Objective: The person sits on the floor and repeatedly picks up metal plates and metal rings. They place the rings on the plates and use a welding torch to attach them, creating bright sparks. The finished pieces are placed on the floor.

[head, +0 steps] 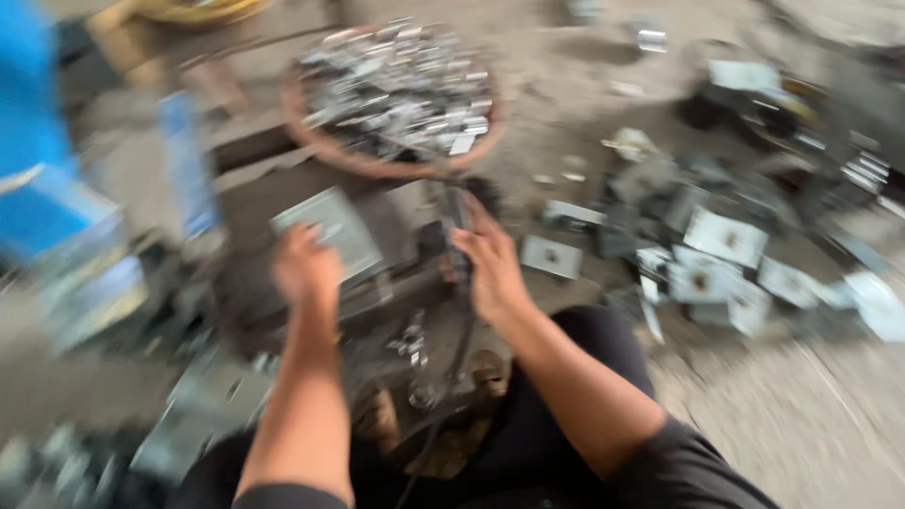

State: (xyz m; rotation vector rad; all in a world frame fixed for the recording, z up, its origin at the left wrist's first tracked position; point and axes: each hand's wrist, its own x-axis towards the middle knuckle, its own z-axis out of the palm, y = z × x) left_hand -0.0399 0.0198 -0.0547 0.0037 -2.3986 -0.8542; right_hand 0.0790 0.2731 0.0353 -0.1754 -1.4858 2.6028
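Note:
The head view is heavily blurred by motion. My left hand (306, 267) reaches forward and grips the near edge of a square grey metal plate (330, 226) that rests on a dark machine block (396, 254). My right hand (490, 264) lies with fingers apart against the right side of that block, by a dark upright lever (459, 212). Whether it grips the lever is lost in the blur.
A round brown basket (377, 160) heaped with small shiny metal pieces stands behind the machine. Several square metal plates (724, 238) lie scattered on the dirt floor at right. Blue objects (38, 170) stand at left. More metal parts (189, 415) lie at lower left.

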